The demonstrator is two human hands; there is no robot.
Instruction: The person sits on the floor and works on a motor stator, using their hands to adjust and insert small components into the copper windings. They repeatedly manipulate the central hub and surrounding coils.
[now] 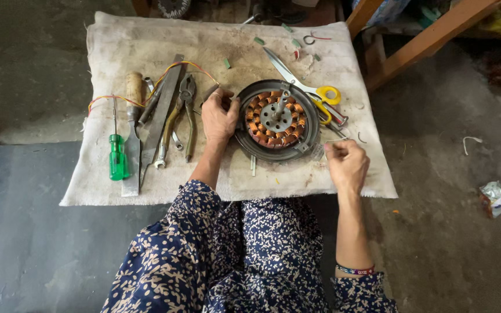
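1. Head view: round dark metal motor housing with copper-wound stator (pixel 276 120) lies on a stained white cloth (pixel 146 40).
2. Left hand (pixel 218 116) grips the housing's left rim, fingers curled.
3. Right hand (pixel 347 164), loosely closed, pinches something thin, just right of the housing.
4. Yellow-handled scissors (pixel 305 87) lie beyond it; pliers (pixel 184 113) and a green-handled screwdriver (pixel 117 150) lie left.

My left hand (pixel 219 117) covers the left rim of the motor stator (pixel 277 120), so I can't see what its fingertips press on. My right hand (pixel 347 163) is curled, and whatever thin thing it pinches is too small to tell. The scissors (pixel 308 90) have their lower handle tucked behind the stator's edge. The file (pixel 159 119) lies over part of the spanners. At the top edge, a dark round toothed part (pixel 173 7) is cut off.
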